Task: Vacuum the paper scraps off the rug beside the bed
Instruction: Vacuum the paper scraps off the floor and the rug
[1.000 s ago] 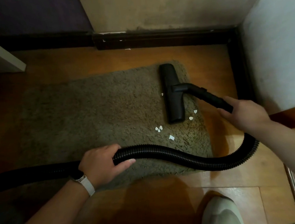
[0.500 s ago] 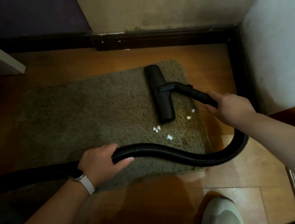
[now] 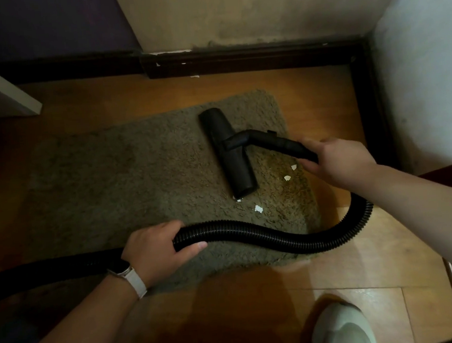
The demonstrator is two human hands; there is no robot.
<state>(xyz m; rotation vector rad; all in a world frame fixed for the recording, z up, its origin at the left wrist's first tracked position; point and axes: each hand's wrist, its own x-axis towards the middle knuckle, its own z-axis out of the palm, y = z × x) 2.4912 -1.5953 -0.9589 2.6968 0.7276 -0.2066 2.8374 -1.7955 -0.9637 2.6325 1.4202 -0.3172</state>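
four or so white paper scraps (image 3: 258,209) left to lift, all on the near right part of the rug (image 3: 112,180): one peeping out at the near tip of the floor head (image 3: 228,152), one just beyond it toward the hose, two more close to the right hand.

grips the black wand (image 3: 279,144) in the right hand (image 3: 337,159), fingers wrapped round the tube not far from the head, likely for short, well-steered strokes. lays the head flat on the pile, long side running away from the body, so as to sweep sideways across the bits.

clasps the ribbed hose (image 3: 265,236) in the left hand (image 3: 155,247), fingers and thumb curled round it, probably to take up slack and stop the loop dragging through the paper and scattering it. lets the hose curve from there past the rug's right edge and up to the wand.

wears a pale watch strap (image 3: 135,281) on the left wrist. stands with one light shoe (image 3: 340,327) on the wooden floor (image 3: 321,96); dark skirting board (image 3: 237,60) behind, white furniture corner (image 3: 3,99) at far left.

judged partly done: calls next for a pass toward the near right corner. some risk of pushing the light paper ahead of the head's edge instead of drawing it in.
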